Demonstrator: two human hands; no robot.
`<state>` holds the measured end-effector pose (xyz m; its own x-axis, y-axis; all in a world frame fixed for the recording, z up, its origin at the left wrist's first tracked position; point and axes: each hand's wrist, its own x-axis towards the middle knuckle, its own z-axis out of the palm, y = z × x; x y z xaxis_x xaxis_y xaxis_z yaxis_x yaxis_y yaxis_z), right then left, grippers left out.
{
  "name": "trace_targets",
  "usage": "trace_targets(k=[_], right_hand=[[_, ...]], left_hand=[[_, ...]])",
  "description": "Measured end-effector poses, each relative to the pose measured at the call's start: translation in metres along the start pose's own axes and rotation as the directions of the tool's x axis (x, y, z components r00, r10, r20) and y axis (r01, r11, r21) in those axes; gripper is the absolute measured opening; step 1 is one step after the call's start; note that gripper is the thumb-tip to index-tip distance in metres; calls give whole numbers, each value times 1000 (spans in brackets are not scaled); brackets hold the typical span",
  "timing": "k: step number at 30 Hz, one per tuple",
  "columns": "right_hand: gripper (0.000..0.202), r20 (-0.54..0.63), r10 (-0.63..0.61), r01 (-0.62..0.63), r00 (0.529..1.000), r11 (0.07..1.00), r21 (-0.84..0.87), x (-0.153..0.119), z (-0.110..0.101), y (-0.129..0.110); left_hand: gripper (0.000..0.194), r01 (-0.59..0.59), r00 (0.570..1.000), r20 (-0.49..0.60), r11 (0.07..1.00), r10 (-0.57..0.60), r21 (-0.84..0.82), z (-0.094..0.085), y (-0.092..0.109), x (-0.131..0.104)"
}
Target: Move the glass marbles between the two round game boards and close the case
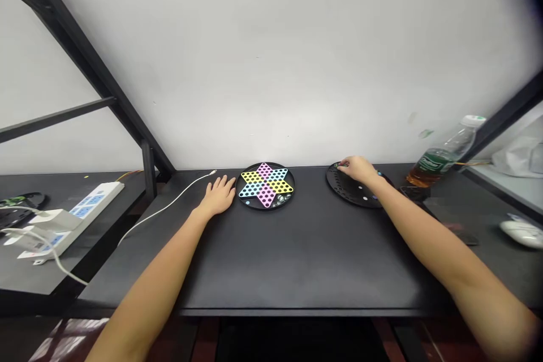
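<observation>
My left hand [219, 195] lies flat on the black table with its fingers spread, just left of a round Chinese checkers board [266, 185]. The board has a star of pink, yellow and blue points dotted with holes, set in a black round tray. Some small pieces sit along its lower rim. Over on the right, my right hand [358, 169] reaches over a second round black tray [345, 192] holding a few white and blue pieces. Its fingertips are pinched together at the tray's upper left; what they hold, if anything, is too small to name.
A plastic bottle [443, 153] with amber liquid leans at the right rear. Right of my arm lies a white mouse [522, 233]. A white cable [169, 203] runs along the table's left side. Beyond a black frame [89, 62] sits a power strip [80, 220] with plugs.
</observation>
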<state>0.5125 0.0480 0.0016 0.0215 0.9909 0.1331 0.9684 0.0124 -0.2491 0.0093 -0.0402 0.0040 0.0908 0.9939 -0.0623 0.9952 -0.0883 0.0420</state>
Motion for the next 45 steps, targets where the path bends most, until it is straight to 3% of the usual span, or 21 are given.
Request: trace_targets(k=[5, 9, 10, 12, 14, 16, 19, 22, 24, 28, 30, 32, 35, 39, 45], right_hand=[[27, 14, -1, 1, 1000, 1000, -9, 3, 2, 3], [15, 4, 51, -51, 999, 961, 271, 5, 2, 2], [16, 42, 98, -106, 994, 906, 409, 5, -1, 2], [19, 213, 129, -243, 968, 682, 690, 5, -9, 3], [22, 390, 10, -363, 921, 385, 848, 3, -22, 7], [23, 449, -134, -427, 883, 162, 889, -1, -36, 10], [21, 425, -182, -435, 887, -16, 900, -9, -50, 14], [23, 408, -147, -423, 901, -91, 901, -13, -51, 16], [27, 400, -84, -403, 913, -33, 915, -9, -45, 17], [36, 275, 182, -328, 944, 429, 842, 3, -28, 24], [38, 191, 270, -318, 944, 581, 749, 6, -21, 27], [34, 101, 274, -276, 956, 739, 615, 7, -16, 29], [22, -5, 163, -157, 987, 958, 241, 6, -13, 27], [29, 49, 54, -54, 997, 999, -5, 5, -8, 25], [22, 101, -5, 9, 995, 999, -41, 8, -5, 30]], left_hand=[[59, 2, 1000, 1, 1000, -2, 2, 0, 0, 0], [59, 6, 1000, 1, 1000, -6, 19, -1, 0, 1], [59, 8, 1000, 0, 1000, -8, 25, -1, 1, 1], [59, 9, 1000, -5, 999, -9, 34, -1, 1, 0], [59, 7, 1000, -7, 999, -6, 36, -2, 1, 0], [59, 4, 1000, -7, 999, -4, 33, -2, 2, 0], [59, 5, 1000, -7, 1000, -5, 24, -3, 2, -1], [60, 8, 1000, -5, 1000, -8, 12, -2, 2, 0], [60, 6, 1000, -6, 1000, -6, 12, -1, 1, 0], [59, 6, 1000, -7, 1000, -6, 25, -2, 1, 1], [59, 9, 1000, 1, 1000, -9, 20, -3, 2, 0], [59, 11, 1000, 12, 1000, -11, 13, -5, 4, -1], [59, 13, 1000, 24, 1000, -14, 7, -6, 5, -2], [60, 12, 1000, 22, 1000, -12, 7, -5, 4, -1], [60, 12, 1000, 17, 1000, -12, 6, -4, 3, -1]])
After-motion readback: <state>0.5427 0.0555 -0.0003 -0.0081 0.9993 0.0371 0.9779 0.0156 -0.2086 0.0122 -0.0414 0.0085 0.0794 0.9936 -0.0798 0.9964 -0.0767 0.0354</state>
